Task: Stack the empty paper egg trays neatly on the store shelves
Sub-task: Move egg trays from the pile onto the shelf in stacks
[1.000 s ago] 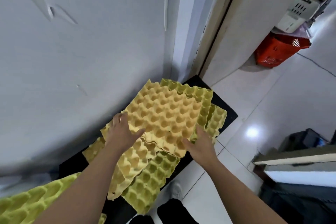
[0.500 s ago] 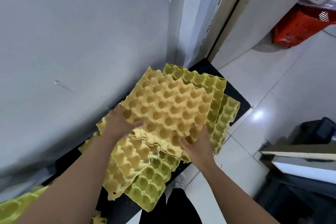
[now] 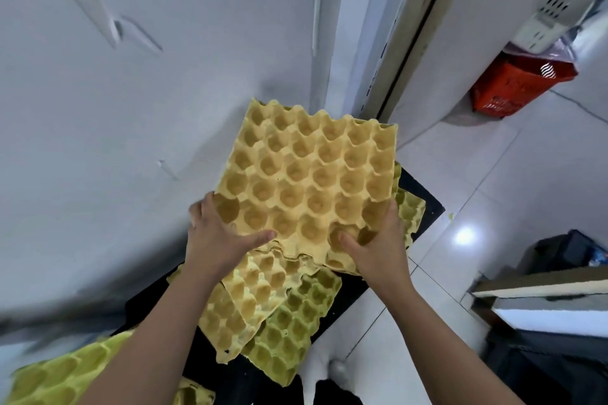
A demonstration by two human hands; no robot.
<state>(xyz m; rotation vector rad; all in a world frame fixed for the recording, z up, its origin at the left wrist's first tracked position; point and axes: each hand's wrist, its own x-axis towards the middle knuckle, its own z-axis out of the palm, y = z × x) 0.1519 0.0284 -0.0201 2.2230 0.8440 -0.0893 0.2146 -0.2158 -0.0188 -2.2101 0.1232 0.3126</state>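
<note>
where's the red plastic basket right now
The red plastic basket sits on the pale tiled floor at the upper right of the head view, against the wall, far beyond the right hand.

Support: black platform [image 3: 424, 200], low, set against white wall, bordered by white tiled floor [image 3: 493, 191] on its right. On platform: loose yellow egg tray [image 3: 250, 299] overlapping green egg tray [image 3: 296, 322]; further green tray edge [image 3: 411, 207] at right side; another green tray [image 3: 56, 375] at lower-left corner, partly out of frame. On floor: red basket [image 3: 513, 85] by wall, well apart from platform.
</note>
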